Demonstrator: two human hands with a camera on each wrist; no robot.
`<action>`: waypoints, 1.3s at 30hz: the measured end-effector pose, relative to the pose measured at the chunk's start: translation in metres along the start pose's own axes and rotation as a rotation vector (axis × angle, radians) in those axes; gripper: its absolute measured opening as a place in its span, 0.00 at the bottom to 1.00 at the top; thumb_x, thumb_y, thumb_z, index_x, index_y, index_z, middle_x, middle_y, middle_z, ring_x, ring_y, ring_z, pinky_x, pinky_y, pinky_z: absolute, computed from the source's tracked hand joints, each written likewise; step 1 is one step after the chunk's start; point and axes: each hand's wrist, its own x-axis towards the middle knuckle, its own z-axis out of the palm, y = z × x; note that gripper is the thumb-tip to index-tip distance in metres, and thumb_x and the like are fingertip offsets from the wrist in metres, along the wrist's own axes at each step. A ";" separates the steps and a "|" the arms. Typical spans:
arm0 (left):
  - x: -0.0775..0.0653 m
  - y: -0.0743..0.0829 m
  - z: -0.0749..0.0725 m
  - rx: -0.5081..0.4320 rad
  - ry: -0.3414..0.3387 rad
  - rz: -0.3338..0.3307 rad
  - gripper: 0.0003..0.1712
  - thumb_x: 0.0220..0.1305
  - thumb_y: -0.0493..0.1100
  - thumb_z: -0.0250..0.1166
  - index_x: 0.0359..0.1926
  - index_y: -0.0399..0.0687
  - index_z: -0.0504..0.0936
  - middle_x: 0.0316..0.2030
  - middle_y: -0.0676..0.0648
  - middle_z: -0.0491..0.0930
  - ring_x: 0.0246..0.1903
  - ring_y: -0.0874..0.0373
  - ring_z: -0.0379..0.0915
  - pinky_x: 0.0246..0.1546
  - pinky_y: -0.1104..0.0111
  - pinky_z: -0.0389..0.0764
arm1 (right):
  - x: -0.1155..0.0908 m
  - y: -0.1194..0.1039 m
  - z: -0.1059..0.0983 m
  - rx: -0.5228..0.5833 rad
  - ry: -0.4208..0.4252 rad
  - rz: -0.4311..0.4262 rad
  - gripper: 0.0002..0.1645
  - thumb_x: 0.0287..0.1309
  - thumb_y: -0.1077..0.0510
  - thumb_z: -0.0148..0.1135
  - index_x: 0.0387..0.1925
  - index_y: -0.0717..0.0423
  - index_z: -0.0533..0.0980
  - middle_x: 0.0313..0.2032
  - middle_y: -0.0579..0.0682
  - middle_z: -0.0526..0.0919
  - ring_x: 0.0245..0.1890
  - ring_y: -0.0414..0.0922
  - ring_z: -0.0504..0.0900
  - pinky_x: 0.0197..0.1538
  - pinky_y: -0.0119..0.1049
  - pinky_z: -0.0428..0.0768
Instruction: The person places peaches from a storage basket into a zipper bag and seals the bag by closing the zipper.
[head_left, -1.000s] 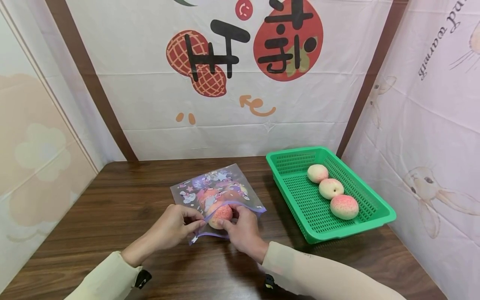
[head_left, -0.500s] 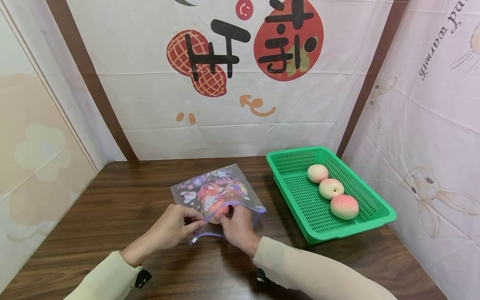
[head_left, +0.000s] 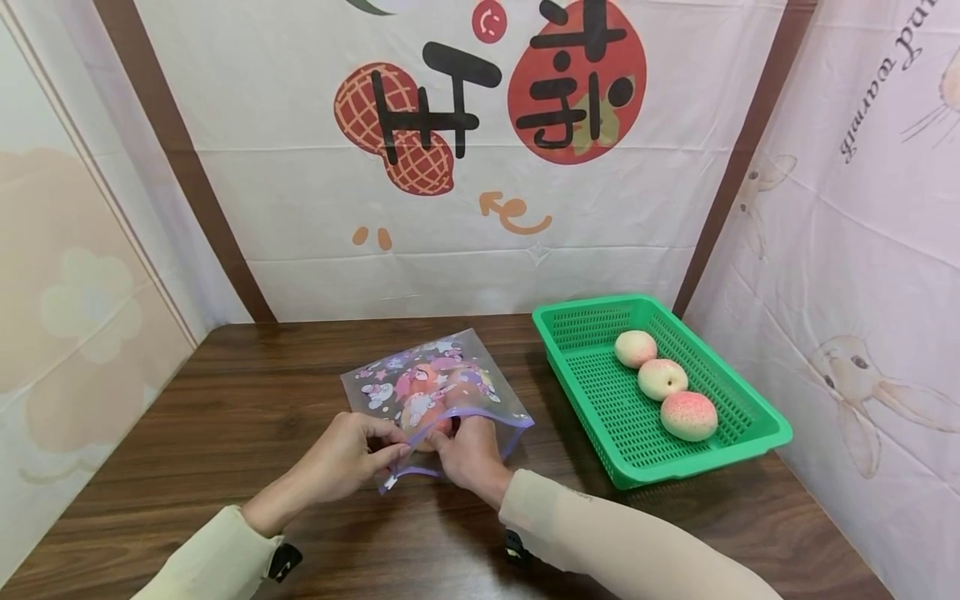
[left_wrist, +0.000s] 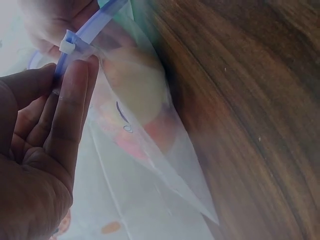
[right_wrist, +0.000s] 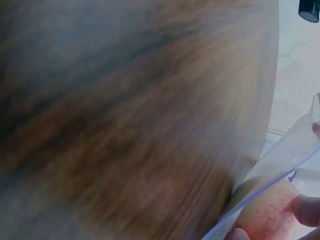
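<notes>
A clear zip bag with cartoon prints and a purple zip edge lies on the table, its mouth towards me. My left hand pinches the edge of that mouth near the white slider. Fingers of my right hand reach inside the opening, partly hidden by the printed film. Between its thumb and fingers is a pink-speckled peach, seen in the right wrist view. More peach-coloured fruit shows through the film deeper in the bag.
To the right stands a green plastic basket holding three peaches in a row. Behind the brown wooden table hangs a printed white cloth, with another cloth at the right side.
My right hand has moved forward and slightly left into the bag, taking the peach deeper under the film. The left hand holds its place on the edge.
</notes>
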 end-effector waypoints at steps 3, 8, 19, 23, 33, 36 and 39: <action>0.001 0.000 0.000 0.008 0.013 -0.005 0.07 0.68 0.38 0.70 0.30 0.47 0.87 0.22 0.54 0.82 0.21 0.60 0.77 0.20 0.71 0.77 | -0.001 0.000 -0.003 -0.032 -0.017 -0.007 0.26 0.62 0.58 0.73 0.59 0.62 0.77 0.56 0.57 0.82 0.57 0.47 0.79 0.61 0.45 0.78; 0.002 -0.001 0.000 0.009 0.021 -0.015 0.08 0.68 0.39 0.70 0.29 0.49 0.87 0.22 0.55 0.82 0.21 0.57 0.79 0.20 0.71 0.77 | -0.006 -0.001 -0.009 -0.070 -0.062 -0.018 0.26 0.66 0.54 0.70 0.62 0.60 0.76 0.55 0.54 0.83 0.56 0.45 0.79 0.61 0.43 0.78; 0.004 -0.001 -0.003 -0.057 0.015 -0.055 0.10 0.70 0.41 0.69 0.28 0.48 0.87 0.24 0.52 0.84 0.24 0.56 0.82 0.25 0.67 0.82 | -0.023 -0.003 -0.031 -0.059 -0.104 -0.067 0.29 0.67 0.53 0.69 0.64 0.62 0.75 0.58 0.55 0.83 0.60 0.50 0.79 0.63 0.48 0.76; 0.006 -0.001 -0.004 -0.090 0.012 -0.097 0.11 0.70 0.42 0.68 0.29 0.45 0.87 0.24 0.51 0.84 0.25 0.55 0.82 0.26 0.64 0.84 | -0.030 -0.002 -0.041 -0.059 -0.127 -0.077 0.29 0.65 0.55 0.70 0.64 0.63 0.75 0.60 0.56 0.82 0.62 0.51 0.77 0.63 0.49 0.76; 0.010 -0.004 -0.006 -0.192 0.015 -0.170 0.10 0.70 0.40 0.68 0.34 0.38 0.88 0.27 0.46 0.85 0.25 0.54 0.83 0.28 0.61 0.86 | -0.043 -0.006 -0.069 -0.032 -0.155 -0.094 0.29 0.64 0.54 0.71 0.63 0.61 0.77 0.60 0.59 0.81 0.59 0.55 0.80 0.58 0.52 0.80; 0.011 -0.005 -0.006 -0.233 0.015 -0.186 0.09 0.70 0.40 0.68 0.35 0.36 0.88 0.28 0.45 0.86 0.26 0.55 0.83 0.30 0.60 0.87 | -0.044 -0.008 -0.078 -0.019 -0.163 -0.104 0.29 0.65 0.53 0.71 0.63 0.61 0.77 0.59 0.58 0.82 0.58 0.55 0.81 0.56 0.52 0.81; 0.011 -0.007 -0.006 -0.290 0.009 -0.218 0.10 0.70 0.38 0.68 0.37 0.33 0.87 0.29 0.44 0.85 0.27 0.55 0.83 0.32 0.60 0.87 | -0.045 -0.009 -0.088 -0.007 -0.165 -0.112 0.30 0.65 0.54 0.71 0.64 0.63 0.76 0.59 0.58 0.82 0.58 0.55 0.81 0.56 0.52 0.81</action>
